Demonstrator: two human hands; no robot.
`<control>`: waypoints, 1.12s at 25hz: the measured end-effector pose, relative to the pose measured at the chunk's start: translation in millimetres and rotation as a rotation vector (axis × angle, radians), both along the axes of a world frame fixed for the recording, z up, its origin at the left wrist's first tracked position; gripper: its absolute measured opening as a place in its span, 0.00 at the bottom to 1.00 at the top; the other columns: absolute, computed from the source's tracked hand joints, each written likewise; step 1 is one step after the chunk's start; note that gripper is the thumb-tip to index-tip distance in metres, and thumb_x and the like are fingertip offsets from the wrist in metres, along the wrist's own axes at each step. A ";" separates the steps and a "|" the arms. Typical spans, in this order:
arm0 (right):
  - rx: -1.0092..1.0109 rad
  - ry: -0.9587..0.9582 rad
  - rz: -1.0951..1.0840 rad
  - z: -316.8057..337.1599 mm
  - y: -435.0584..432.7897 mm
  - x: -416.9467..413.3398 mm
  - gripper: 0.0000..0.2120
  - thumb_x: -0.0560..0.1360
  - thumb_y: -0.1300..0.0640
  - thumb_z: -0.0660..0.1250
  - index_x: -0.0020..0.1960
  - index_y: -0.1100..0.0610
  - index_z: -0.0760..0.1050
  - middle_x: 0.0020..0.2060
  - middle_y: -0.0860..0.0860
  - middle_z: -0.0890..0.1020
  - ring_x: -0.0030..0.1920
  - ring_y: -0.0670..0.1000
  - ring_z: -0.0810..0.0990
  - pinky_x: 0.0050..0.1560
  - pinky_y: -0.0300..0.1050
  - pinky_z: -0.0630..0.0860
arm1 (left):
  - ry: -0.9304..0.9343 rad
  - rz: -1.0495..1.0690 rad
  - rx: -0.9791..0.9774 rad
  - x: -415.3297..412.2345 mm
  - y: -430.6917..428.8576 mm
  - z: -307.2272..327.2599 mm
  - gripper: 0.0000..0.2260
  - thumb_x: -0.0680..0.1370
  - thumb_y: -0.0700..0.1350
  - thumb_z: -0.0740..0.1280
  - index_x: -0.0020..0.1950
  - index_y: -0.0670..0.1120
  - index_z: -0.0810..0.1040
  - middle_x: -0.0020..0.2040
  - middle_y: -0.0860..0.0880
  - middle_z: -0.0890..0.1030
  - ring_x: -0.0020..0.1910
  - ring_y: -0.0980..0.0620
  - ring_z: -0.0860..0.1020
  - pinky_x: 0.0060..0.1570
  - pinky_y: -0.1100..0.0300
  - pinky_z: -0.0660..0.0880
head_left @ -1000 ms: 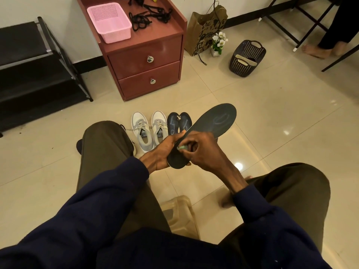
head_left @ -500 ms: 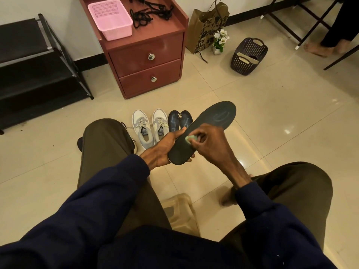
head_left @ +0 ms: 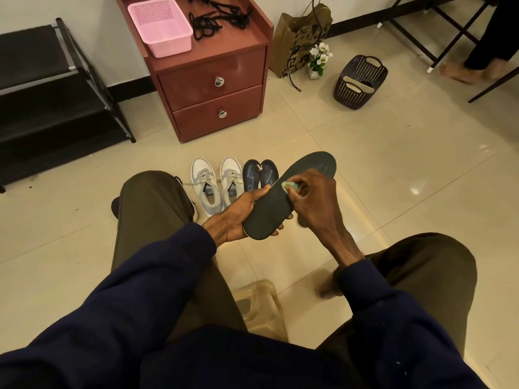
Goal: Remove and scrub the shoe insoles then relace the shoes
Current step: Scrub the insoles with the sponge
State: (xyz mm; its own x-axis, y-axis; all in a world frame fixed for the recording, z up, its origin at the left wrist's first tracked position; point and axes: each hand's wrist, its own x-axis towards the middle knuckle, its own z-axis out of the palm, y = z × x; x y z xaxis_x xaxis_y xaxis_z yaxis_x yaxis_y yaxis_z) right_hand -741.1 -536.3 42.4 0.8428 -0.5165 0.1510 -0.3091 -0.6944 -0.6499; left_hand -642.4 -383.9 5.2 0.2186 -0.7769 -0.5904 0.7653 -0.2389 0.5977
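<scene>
No legible text or labels.

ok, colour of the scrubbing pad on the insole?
Pale green scrubbing pad, seen in the head view.

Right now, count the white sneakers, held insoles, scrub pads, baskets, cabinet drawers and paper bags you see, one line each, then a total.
White sneakers: 2
Held insole: 1
Green scrub pad: 1
Baskets: 2
Cabinet drawers: 2
Paper bag: 1
Total: 9
</scene>
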 end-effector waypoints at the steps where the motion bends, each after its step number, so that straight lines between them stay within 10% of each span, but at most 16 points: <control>1: 0.006 -0.016 -0.013 -1.1 1.4 -2.6 0.06 0.75 0.58 0.75 0.51 0.58 0.85 0.46 0.52 0.83 0.44 0.48 0.81 0.43 0.31 0.74 | -0.006 -0.003 0.009 -1.0 -0.2 0.3 0.26 0.85 0.60 0.57 0.66 0.39 0.78 0.55 0.36 0.82 0.44 0.40 0.81 0.42 0.50 0.81; 6: 0.217 0.124 0.474 9.0 35.2 -7.1 0.07 0.74 0.60 0.76 0.51 0.57 0.86 0.48 0.49 0.83 0.46 0.46 0.82 0.46 0.37 0.82 | -0.015 0.088 0.039 -3.7 -1.1 1.0 0.21 0.84 0.55 0.61 0.42 0.46 0.86 0.40 0.45 0.84 0.38 0.49 0.82 0.39 0.55 0.80; 11: -0.058 0.015 0.058 -1.0 7.8 -2.1 0.09 0.75 0.58 0.76 0.52 0.61 0.84 0.46 0.55 0.83 0.44 0.50 0.81 0.43 0.32 0.75 | -0.011 0.049 0.030 0.4 -2.3 -0.9 0.23 0.85 0.59 0.58 0.57 0.41 0.82 0.48 0.39 0.84 0.40 0.41 0.82 0.41 0.50 0.80; 17: 0.196 0.170 0.583 12.4 42.5 -6.8 0.06 0.73 0.61 0.77 0.50 0.55 0.86 0.43 0.44 0.81 0.41 0.42 0.80 0.39 0.32 0.74 | 0.036 0.189 0.069 3.4 0.1 -6.9 0.18 0.83 0.57 0.64 0.52 0.45 0.86 0.49 0.45 0.85 0.44 0.47 0.84 0.47 0.54 0.80; 23: -0.135 0.090 0.227 7.7 12.2 -6.2 0.05 0.73 0.62 0.76 0.49 0.60 0.85 0.42 0.54 0.83 0.39 0.50 0.78 0.39 0.41 0.75 | 0.035 0.204 0.016 0.3 -5.9 -3.0 0.23 0.86 0.58 0.56 0.55 0.45 0.85 0.47 0.41 0.85 0.40 0.43 0.83 0.41 0.51 0.81; 28: 0.141 0.144 0.577 10.6 42.4 -9.0 0.06 0.73 0.61 0.77 0.49 0.57 0.86 0.43 0.47 0.82 0.40 0.42 0.78 0.40 0.31 0.73 | 0.066 0.279 0.037 2.1 -4.8 -4.8 0.18 0.85 0.57 0.60 0.55 0.46 0.84 0.48 0.46 0.87 0.42 0.49 0.85 0.46 0.54 0.81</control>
